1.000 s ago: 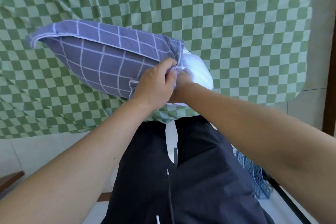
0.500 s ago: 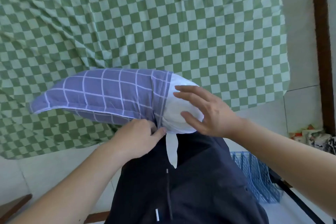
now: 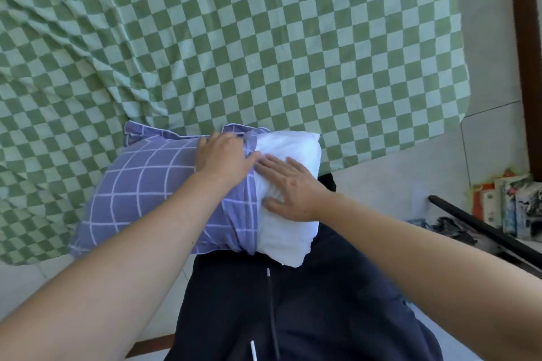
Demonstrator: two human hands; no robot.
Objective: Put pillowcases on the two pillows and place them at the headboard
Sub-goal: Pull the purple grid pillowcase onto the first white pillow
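Observation:
A white pillow [image 3: 289,149] lies flat against my thighs at the bed's near edge, mostly inside a purple pillowcase [image 3: 137,184] with a white grid pattern. About a third of the pillow sticks out on the right. My left hand [image 3: 221,157] grips the bunched open hem of the pillowcase near the pillow's far side. My right hand [image 3: 289,184] lies flat on the bare white end, its fingers spread and pressing on it. Only this one pillow is in view.
The bed is covered by a wrinkled green-and-white checkered sheet [image 3: 264,38]. My dark trousers [image 3: 293,302] fill the bottom centre. To the right are a tiled floor, stacked papers [image 3: 504,199], a black bar [image 3: 481,228] and a dark wooden post [image 3: 528,53].
The pillow has turned from edge-on to lying flat. My left hand moved from beneath it to the top of the hem, and my right hand now presses the bare white end.

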